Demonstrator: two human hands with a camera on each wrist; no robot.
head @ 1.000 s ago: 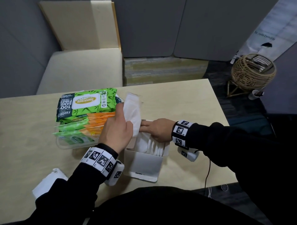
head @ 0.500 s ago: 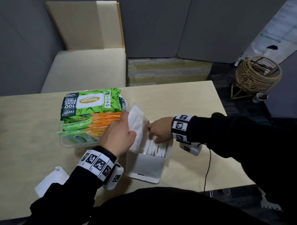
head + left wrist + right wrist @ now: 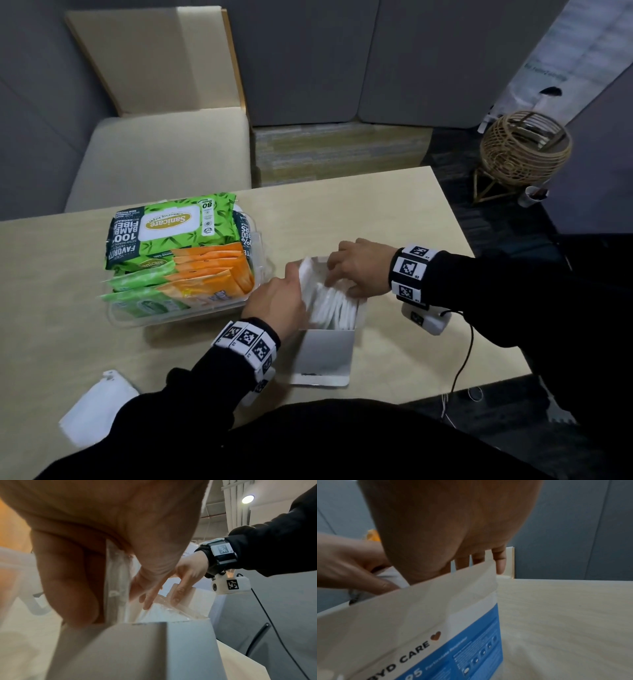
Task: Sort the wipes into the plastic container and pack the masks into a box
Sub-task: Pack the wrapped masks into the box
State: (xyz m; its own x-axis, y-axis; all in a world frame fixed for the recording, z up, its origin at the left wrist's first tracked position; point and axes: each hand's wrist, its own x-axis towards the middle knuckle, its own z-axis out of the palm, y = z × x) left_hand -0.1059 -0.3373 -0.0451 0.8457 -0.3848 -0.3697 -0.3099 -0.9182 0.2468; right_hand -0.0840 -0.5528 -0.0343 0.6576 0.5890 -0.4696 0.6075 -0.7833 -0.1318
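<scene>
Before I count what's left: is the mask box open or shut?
Open: the mask box has its flap folded out, and wrapped masks stand upright inside.

the big wipes pack (image 3: 171, 229) is bright green with a leaf print, a white label patch and a dark band of white lettering, and the smaller sachets (image 3: 209, 270) beside it are orange and green. the box (image 3: 436, 635) is off-white with a blue panel, black letters and a brown heart; the masks (image 3: 329, 305) in it are white. both wrist bands (image 3: 411, 270) carry black-and-white square codes over black sleeves (image 3: 513, 294), and the table (image 3: 376, 212) is pale wood grain.
</scene>
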